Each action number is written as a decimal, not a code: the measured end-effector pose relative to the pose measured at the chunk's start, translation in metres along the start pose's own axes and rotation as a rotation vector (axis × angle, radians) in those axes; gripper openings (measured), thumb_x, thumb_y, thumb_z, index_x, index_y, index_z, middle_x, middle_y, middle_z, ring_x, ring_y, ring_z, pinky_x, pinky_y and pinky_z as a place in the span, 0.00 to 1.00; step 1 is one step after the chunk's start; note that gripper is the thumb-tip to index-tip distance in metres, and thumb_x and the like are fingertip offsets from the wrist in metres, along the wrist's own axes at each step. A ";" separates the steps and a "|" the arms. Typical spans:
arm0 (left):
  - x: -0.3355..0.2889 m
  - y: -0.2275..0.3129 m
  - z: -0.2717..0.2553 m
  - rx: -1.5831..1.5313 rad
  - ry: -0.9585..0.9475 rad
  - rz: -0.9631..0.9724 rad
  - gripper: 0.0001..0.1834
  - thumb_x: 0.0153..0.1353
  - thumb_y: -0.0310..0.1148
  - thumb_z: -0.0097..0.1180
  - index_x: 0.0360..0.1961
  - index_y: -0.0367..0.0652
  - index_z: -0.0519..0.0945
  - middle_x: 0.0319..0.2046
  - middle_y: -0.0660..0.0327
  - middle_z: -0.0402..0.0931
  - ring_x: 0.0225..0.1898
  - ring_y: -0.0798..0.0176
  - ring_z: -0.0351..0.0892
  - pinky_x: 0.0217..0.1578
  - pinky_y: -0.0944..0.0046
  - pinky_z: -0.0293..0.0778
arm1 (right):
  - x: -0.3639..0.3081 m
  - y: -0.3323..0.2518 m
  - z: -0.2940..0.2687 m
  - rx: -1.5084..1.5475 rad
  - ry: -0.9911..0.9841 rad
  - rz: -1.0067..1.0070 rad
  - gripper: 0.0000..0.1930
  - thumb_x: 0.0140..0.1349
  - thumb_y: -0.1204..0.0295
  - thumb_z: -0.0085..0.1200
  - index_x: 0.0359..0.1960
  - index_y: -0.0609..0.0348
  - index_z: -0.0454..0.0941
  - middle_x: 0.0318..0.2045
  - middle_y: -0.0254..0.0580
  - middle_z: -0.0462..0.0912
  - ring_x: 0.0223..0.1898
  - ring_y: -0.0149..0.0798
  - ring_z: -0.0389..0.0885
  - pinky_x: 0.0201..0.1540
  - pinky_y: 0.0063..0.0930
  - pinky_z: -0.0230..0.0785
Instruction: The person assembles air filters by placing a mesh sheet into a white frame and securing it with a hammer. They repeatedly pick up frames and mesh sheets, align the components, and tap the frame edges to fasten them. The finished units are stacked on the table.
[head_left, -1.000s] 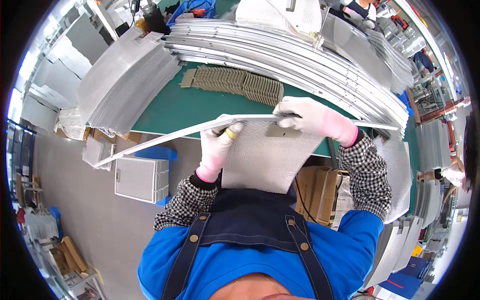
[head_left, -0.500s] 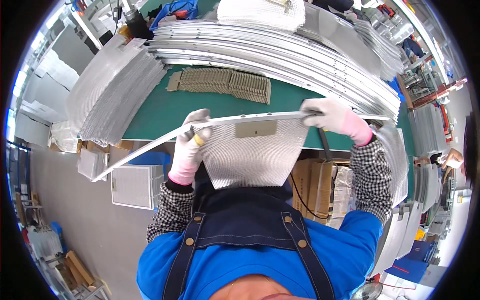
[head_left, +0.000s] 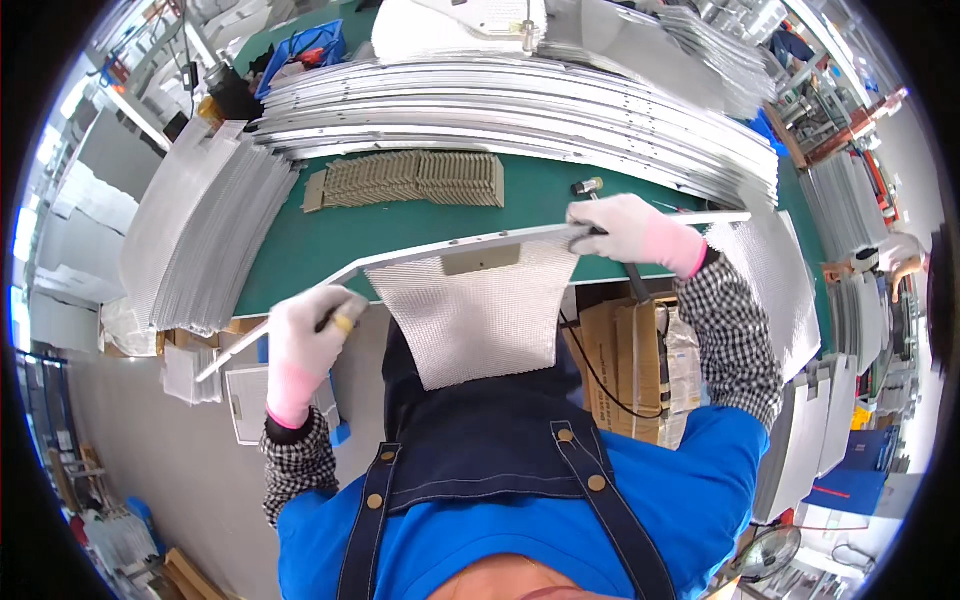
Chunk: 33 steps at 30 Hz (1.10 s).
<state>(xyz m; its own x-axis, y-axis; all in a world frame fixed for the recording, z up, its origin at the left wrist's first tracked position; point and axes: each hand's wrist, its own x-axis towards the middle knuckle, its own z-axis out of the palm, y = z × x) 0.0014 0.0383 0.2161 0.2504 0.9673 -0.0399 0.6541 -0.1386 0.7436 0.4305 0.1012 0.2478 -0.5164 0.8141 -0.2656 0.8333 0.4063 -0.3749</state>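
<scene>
A silver mesh panel (head_left: 470, 325) hangs before my apron, its upper edge along a long thin metal frame strip (head_left: 490, 240). A small tan plate (head_left: 482, 260) sits at the middle of that edge. Gloved in white and pink, my left hand (head_left: 310, 340) is closed round the strip's left section, which slants down past a bend. My right hand (head_left: 630, 235) grips the strip at the panel's upper right corner; its fingertips are partly hidden. Just beyond and beneath the right hand lies a hammer (head_left: 588, 187), its dark handle jutting past the table edge.
A row of tan plates (head_left: 410, 180) lies on the green table (head_left: 330, 245). Long metal strips (head_left: 520, 110) are piled behind it. Mesh sheets (head_left: 200, 230) stack up at the left, with more mesh (head_left: 775, 285) at the right. Cardboard boxes (head_left: 625, 360) stand under the table.
My left hand has slid off the panel's upper left corner, out along the strip to the left and down. The right hand keeps its grip. The view has shifted, and the hammer head now shows.
</scene>
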 end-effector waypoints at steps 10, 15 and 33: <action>0.034 0.017 0.010 0.443 0.083 0.345 0.14 0.57 0.40 0.68 0.28 0.42 0.78 0.20 0.52 0.75 0.23 0.46 0.78 0.25 0.54 0.71 | 0.039 -0.031 -0.011 0.264 -0.129 -0.271 0.12 0.61 0.66 0.60 0.40 0.62 0.75 0.30 0.41 0.78 0.33 0.35 0.77 0.39 0.35 0.71; 0.029 -0.018 -0.020 0.130 0.037 0.145 0.18 0.67 0.43 0.60 0.34 0.35 0.80 0.17 0.55 0.67 0.19 0.68 0.67 0.23 0.63 0.65 | 0.059 -0.067 0.046 0.911 0.250 -0.089 0.17 0.68 0.67 0.57 0.54 0.62 0.75 0.36 0.32 0.77 0.37 0.26 0.72 0.40 0.23 0.68; 0.000 -0.083 -0.028 -0.078 0.116 -0.117 0.24 0.68 0.49 0.61 0.39 0.32 0.81 0.25 0.70 0.71 0.29 0.76 0.64 0.30 0.71 0.61 | 0.004 -0.061 0.178 0.986 0.121 0.161 0.18 0.63 0.64 0.61 0.45 0.68 0.77 0.29 0.40 0.76 0.33 0.30 0.73 0.41 0.28 0.69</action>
<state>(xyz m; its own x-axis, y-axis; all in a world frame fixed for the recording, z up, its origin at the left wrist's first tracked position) -0.0729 0.0559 0.1733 0.0890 0.9945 -0.0559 0.6159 -0.0108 0.7877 0.3424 0.0054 0.1114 -0.3431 0.8881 -0.3060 0.3273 -0.1923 -0.9251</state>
